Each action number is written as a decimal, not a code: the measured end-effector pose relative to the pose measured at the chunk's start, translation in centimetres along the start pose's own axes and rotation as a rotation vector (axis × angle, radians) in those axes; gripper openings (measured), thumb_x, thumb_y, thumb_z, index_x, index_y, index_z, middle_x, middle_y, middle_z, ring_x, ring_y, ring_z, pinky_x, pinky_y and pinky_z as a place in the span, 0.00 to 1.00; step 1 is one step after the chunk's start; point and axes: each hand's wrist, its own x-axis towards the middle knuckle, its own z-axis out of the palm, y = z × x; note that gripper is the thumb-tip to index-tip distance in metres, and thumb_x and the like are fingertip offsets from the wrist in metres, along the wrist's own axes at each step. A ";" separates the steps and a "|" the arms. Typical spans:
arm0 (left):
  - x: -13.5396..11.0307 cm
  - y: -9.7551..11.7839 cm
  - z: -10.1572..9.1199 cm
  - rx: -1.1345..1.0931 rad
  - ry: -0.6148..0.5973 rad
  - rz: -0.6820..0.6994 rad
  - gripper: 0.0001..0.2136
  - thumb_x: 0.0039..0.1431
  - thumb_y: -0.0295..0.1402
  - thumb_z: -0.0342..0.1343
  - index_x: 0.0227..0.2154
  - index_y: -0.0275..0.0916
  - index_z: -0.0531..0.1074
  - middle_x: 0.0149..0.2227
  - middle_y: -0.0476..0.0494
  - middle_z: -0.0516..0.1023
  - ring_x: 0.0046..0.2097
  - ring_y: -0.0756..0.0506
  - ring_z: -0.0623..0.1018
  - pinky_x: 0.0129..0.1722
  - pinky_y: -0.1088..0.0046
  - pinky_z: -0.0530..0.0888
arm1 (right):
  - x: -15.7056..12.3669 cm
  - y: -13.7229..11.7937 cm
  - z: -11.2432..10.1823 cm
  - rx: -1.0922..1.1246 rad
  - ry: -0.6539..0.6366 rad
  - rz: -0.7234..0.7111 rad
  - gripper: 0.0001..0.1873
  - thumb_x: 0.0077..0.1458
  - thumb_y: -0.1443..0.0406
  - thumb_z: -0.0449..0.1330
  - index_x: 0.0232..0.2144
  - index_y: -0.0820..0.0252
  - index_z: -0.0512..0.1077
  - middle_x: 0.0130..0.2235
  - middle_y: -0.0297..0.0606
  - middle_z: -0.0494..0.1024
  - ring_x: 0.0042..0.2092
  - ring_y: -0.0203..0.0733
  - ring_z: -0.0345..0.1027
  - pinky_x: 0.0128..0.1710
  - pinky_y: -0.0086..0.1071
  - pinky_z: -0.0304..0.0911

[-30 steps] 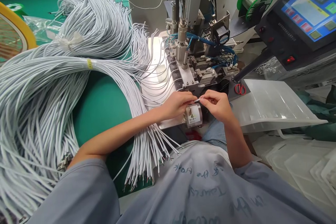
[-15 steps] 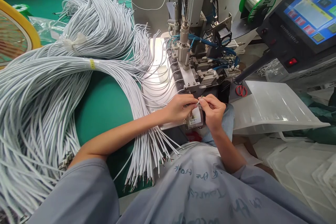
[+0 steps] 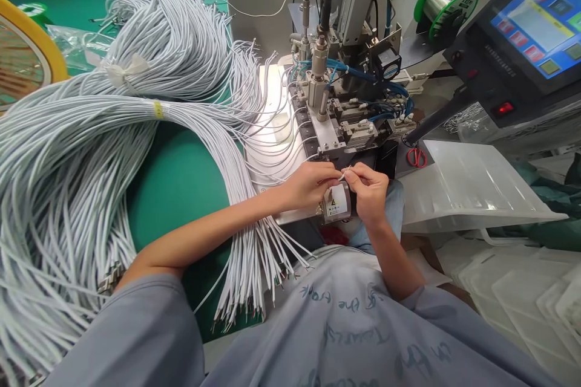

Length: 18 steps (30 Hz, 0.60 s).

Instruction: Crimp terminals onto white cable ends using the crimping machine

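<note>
Both hands meet in front of the machine (image 3: 329,133), pinching the end of one white cable (image 3: 341,177). Thumb and fingers of my left hand (image 3: 313,184) close on the cable just behind its tip. My right hand (image 3: 370,190) pinches the thin wires at that tip; its fingertips partly cover them. Below the hands sits a cylindrical part with a white warning label (image 3: 336,202). Several white cables (image 3: 276,160) run over the white plate into the machine's row of slots. Under my left forearm hangs a cable bundle (image 3: 213,139) with a yellow tie.
More white cable bundles (image 3: 167,42) cover the green mat (image 3: 181,175) at left. A solder wire spool (image 3: 438,0) and a lit touchscreen (image 3: 540,18) stand at upper right. Red-handled scissors (image 3: 416,157) lie beside a translucent plastic tray (image 3: 481,181).
The machine's upper cylinder has shifted to the right and tilted. My hands stay at nearly the same spot, with the right fingers slightly moved at the wire ends.
</note>
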 end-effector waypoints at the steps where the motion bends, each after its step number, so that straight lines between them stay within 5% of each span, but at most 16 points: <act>1: 0.0 0.1 -0.1 0.013 -0.003 -0.004 0.11 0.62 0.29 0.45 0.32 0.35 0.72 0.24 0.47 0.69 0.26 0.53 0.69 0.26 0.79 0.65 | -0.1 0.0 0.1 -0.042 0.026 -0.037 0.07 0.49 0.63 0.60 0.24 0.60 0.76 0.21 0.30 0.63 0.25 0.32 0.55 0.23 0.29 0.51; 4: 0.2 0.3 -0.6 0.158 -0.064 0.015 0.12 0.61 0.27 0.43 0.32 0.34 0.73 0.25 0.45 0.69 0.27 0.51 0.68 0.27 0.77 0.64 | 0.3 -0.4 -0.6 -0.206 -0.018 -0.132 0.08 0.51 0.65 0.59 0.22 0.61 0.74 0.20 0.30 0.61 0.24 0.32 0.54 0.23 0.30 0.50; 8: 0.3 -0.2 -0.9 0.397 -0.125 0.050 0.14 0.57 0.23 0.42 0.33 0.35 0.74 0.25 0.45 0.69 0.28 0.49 0.68 0.27 0.74 0.62 | 1.3 -0.6 -1.6 -0.267 -0.207 -0.061 0.11 0.50 0.66 0.58 0.18 0.61 0.70 0.19 0.29 0.57 0.22 0.30 0.49 0.22 0.29 0.47; 13: 0.0 -0.3 0.0 0.232 -0.077 -0.082 0.11 0.60 0.28 0.46 0.27 0.35 0.73 0.23 0.48 0.69 0.26 0.52 0.68 0.26 0.77 0.62 | 0.7 0.4 -0.2 -0.160 -0.032 -0.031 0.11 0.50 0.64 0.58 0.19 0.62 0.70 0.19 0.29 0.57 0.23 0.31 0.50 0.22 0.29 0.48; 18: 0.0 0.2 0.2 0.254 -0.195 -0.173 0.12 0.61 0.28 0.46 0.23 0.34 0.69 0.24 0.48 0.68 0.26 0.52 0.68 0.26 0.77 0.62 | 0.4 2.3 0.3 -0.097 -0.002 0.040 0.11 0.49 0.62 0.58 0.20 0.62 0.72 0.22 0.31 0.63 0.25 0.33 0.56 0.25 0.29 0.53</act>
